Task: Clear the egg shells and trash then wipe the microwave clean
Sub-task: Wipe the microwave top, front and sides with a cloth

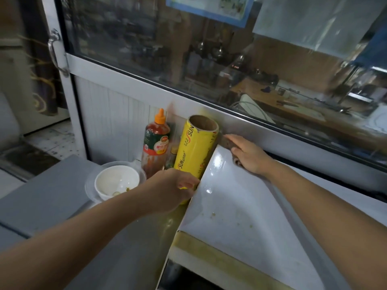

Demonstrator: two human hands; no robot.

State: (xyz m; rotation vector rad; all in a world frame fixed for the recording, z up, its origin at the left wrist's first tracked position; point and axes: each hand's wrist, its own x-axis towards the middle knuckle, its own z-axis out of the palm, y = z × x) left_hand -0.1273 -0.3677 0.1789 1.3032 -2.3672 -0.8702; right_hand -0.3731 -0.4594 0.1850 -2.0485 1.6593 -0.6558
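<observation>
The white glossy microwave top (pixel 240 206) is mid-wipe: right hand (pixel 249 153) presses a dark cloth (pixel 227 143) flat at its rear-left corner; left hand (pixel 176 185) grips the yellow cling-wrap roll (pixel 194 147); crumbs remain near its front.

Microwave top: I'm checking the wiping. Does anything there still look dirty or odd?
Yes. Small yellowish crumbs and smears dot the near part of the white microwave top. The right hand presses a dark cloth at the far corner, away from them.
</observation>
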